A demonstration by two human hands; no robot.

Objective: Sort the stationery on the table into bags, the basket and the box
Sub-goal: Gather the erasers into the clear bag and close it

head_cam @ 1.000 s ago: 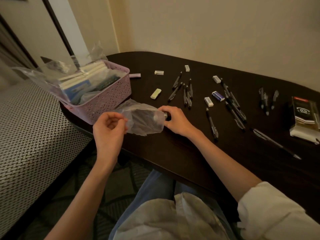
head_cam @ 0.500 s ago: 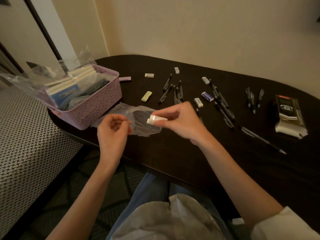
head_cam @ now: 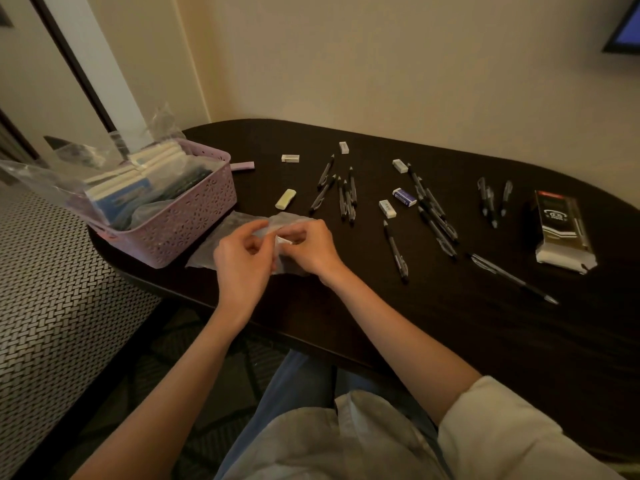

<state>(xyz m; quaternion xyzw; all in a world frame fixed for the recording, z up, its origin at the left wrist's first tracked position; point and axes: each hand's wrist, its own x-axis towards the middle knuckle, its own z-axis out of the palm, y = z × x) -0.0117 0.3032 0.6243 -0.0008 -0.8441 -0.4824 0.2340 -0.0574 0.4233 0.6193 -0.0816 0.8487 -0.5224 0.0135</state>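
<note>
A clear plastic bag (head_cam: 239, 221) lies on the dark table (head_cam: 450, 323) beside the lilac basket (head_cam: 187, 225). My left hand (head_cam: 242, 258) pinches the bag's edge. My right hand (head_cam: 308, 249) holds a small white eraser (head_cam: 284, 240) at the bag's mouth, touching the left hand's fingers. Loose erasers remain on the table: a yellow one (head_cam: 286, 198), white ones (head_cam: 290, 158) (head_cam: 343, 147) (head_cam: 400, 165) (head_cam: 387, 208) and a blue-sleeved one (head_cam: 404, 197). Several black pens (head_cam: 346, 195) (head_cam: 434, 213) lie scattered.
The basket holds filled plastic bags and notepads (head_cam: 131, 181). A black pen box (head_cam: 559, 230) sits at the right, with three pens (head_cam: 491, 200) beside it and a long pen (head_cam: 512, 278) in front. A patterned seat (head_cam: 52, 306) is left of the table.
My right hand picked up the white eraser and carried it left to the bag's mouth. My left hand rose to meet it, gripping the bag's edge.
</note>
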